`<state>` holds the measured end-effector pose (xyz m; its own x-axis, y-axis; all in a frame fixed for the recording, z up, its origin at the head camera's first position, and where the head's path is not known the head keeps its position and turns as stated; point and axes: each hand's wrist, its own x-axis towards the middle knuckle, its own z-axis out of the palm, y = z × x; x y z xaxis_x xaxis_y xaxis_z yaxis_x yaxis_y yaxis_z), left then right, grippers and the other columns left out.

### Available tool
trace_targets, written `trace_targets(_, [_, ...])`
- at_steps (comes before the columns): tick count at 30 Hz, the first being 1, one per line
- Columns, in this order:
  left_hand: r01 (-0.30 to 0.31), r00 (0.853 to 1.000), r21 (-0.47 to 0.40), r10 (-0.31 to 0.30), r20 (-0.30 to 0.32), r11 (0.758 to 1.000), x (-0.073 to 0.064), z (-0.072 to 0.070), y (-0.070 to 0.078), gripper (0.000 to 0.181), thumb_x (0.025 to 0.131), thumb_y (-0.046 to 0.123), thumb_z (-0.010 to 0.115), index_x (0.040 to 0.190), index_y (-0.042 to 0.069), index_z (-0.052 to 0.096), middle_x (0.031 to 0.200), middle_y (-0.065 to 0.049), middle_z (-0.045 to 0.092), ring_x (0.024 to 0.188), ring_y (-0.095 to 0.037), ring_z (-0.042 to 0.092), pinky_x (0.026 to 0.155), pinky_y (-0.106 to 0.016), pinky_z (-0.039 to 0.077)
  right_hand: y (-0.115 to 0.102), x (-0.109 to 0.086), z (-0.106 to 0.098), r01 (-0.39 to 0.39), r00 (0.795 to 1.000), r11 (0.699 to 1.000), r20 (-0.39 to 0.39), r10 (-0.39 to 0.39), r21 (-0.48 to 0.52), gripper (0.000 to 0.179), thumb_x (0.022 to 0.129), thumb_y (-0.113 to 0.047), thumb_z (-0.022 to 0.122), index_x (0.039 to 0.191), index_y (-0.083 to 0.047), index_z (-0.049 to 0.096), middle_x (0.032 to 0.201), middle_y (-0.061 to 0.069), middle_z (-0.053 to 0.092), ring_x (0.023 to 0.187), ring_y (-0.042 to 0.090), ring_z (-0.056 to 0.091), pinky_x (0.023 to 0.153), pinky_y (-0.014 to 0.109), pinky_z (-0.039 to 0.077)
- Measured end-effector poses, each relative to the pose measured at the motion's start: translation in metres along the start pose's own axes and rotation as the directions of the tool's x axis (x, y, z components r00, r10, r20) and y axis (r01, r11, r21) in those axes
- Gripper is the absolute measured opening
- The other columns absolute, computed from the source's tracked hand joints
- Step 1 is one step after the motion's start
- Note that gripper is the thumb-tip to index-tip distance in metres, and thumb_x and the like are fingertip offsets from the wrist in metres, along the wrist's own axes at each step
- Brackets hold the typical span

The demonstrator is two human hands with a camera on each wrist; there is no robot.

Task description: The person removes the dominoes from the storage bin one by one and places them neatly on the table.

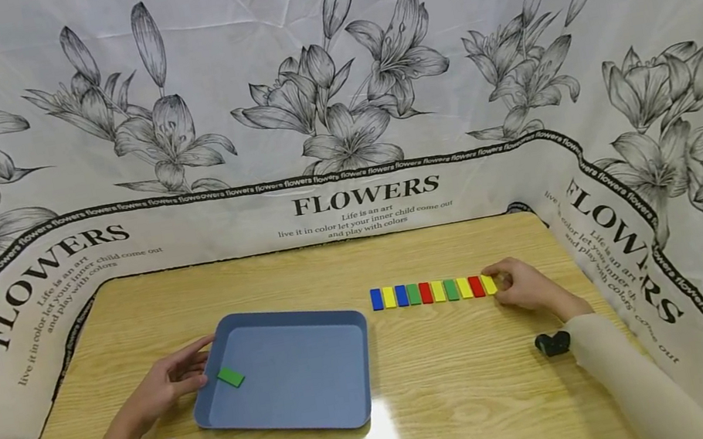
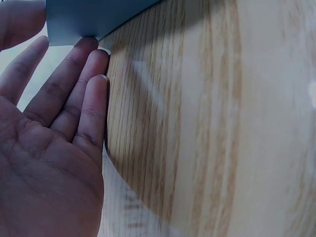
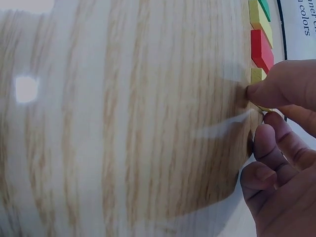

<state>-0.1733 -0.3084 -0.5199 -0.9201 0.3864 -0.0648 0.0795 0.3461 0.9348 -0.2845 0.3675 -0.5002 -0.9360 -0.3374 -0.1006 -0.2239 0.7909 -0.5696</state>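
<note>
My right hand pinches a yellow block between thumb and fingers at the right end of a row of small coloured blocks. Next to it in the row is a red block; further left come more yellow, green, red and blue ones. In the right wrist view, the thumb covers part of the yellow block. My left hand is at the left side of a blue-grey tray, its fingers extended with the tips right at the wall. One green block lies inside the tray near that side.
The light wooden table has rounded corners and shiny reflections. A white curtain printed with flowers and lettering surrounds its back and sides. The tray's right wall stands a little left of the blue block that begins the row.
</note>
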Motion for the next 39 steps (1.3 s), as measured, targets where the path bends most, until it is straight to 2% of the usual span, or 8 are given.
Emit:
trace_targets(13, [-0.026,1.0,-0.002,0.026,0.008,1.0,0.002,0.0,-0.005,0.065,0.102,0.01,0.064,0.159,0.001,0.035,0.148,-0.036,0.048,0.117,0.009,0.056,0.093,-0.021,0.053,0.003,-0.003,-0.002,0.004,1.0,1.0,0.005,-0.004,0.016,0.059,0.081,0.001,0.068,0.138,0.011,0.055,0.127,0.034,0.057,0.076,0.017,0.05,0.065,0.028,0.042])
trace_targets(17, [-0.027,1.0,0.009,0.027,0.01,1.0,0.001,0.0,-0.004,0.065,0.102,0.01,0.063,0.159,0.0,0.035,0.148,-0.036,0.048,0.117,0.008,0.056,0.092,-0.021,0.053,0.001,-0.005,-0.005,-0.028,1.0,0.998,0.009,0.028,0.053,0.066,0.083,-0.001,0.069,0.144,0.01,0.049,0.133,0.035,0.056,0.089,0.026,0.055,0.073,0.034,0.047])
trace_targets(19, [-0.025,1.0,0.016,0.024,0.008,1.0,-0.001,-0.001,-0.003,0.065,0.102,0.01,0.064,0.159,0.0,0.035,0.148,-0.036,0.048,0.117,0.008,0.055,0.092,-0.021,0.053,-0.002,-0.005,-0.006,-0.038,0.999,0.997,0.012,0.038,0.061,0.068,0.085,-0.003,0.07,0.148,0.009,0.046,0.137,0.035,0.054,0.102,0.035,0.059,0.083,0.042,0.052])
trace_targets(21, [-0.022,1.0,0.021,0.022,0.004,1.0,-0.002,-0.001,-0.002,0.065,0.101,0.01,0.064,0.159,-0.001,0.035,0.148,-0.036,0.048,0.117,0.009,0.055,0.092,-0.02,0.053,-0.009,-0.004,-0.007,-0.028,0.999,0.997,0.02,0.027,0.065,0.07,0.088,-0.007,0.07,0.15,0.008,0.043,0.141,0.035,0.052,0.114,0.045,0.057,0.092,0.054,0.051])
trace_targets(25, [-0.015,1.0,0.026,0.015,0.001,1.0,-0.003,-0.002,-0.002,0.065,0.101,0.011,0.064,0.159,0.0,0.035,0.148,-0.036,0.049,0.116,0.009,0.055,0.092,-0.02,0.053,-0.03,0.002,-0.005,0.004,1.0,0.997,0.023,-0.006,0.075,0.073,0.09,-0.012,0.073,0.153,0.006,0.04,0.147,0.035,0.047,0.128,0.053,0.05,0.102,0.067,0.045])
trace_targets(31, [-0.01,1.0,0.029,0.01,0.0,1.0,-0.001,-0.001,-0.002,0.066,0.101,0.012,0.065,0.159,0.001,0.036,0.148,-0.036,0.048,0.117,0.01,0.054,0.092,-0.02,0.052,-0.081,0.018,0.014,0.108,0.991,0.987,0.069,-0.117,0.118,0.073,0.094,-0.011,0.072,0.157,0.002,0.036,0.152,0.031,0.043,0.133,0.05,0.047,0.103,0.065,0.045])
trace_targets(36, [-0.016,1.0,0.028,0.016,0.002,0.999,0.0,0.0,-0.003,0.065,0.101,0.012,0.065,0.159,0.002,0.036,0.148,-0.036,0.047,0.117,0.01,0.054,0.092,-0.02,0.052,-0.131,0.033,0.033,0.206,0.966,0.967,0.125,-0.225,0.148,0.075,0.092,-0.013,0.075,0.157,-0.004,0.038,0.154,0.025,0.044,0.135,0.047,0.048,0.105,0.063,0.045])
trace_targets(39, [-0.022,1.0,0.007,0.022,0.007,1.0,0.0,0.0,-0.004,0.066,0.101,0.011,0.065,0.159,0.0,0.035,0.148,-0.037,0.048,0.117,0.009,0.056,0.093,-0.02,0.053,-0.159,0.041,0.046,0.274,0.942,0.948,0.153,-0.298,0.16,0.076,0.092,-0.016,0.076,0.157,-0.006,0.04,0.153,0.022,0.046,0.135,0.045,0.049,0.104,0.061,0.047])
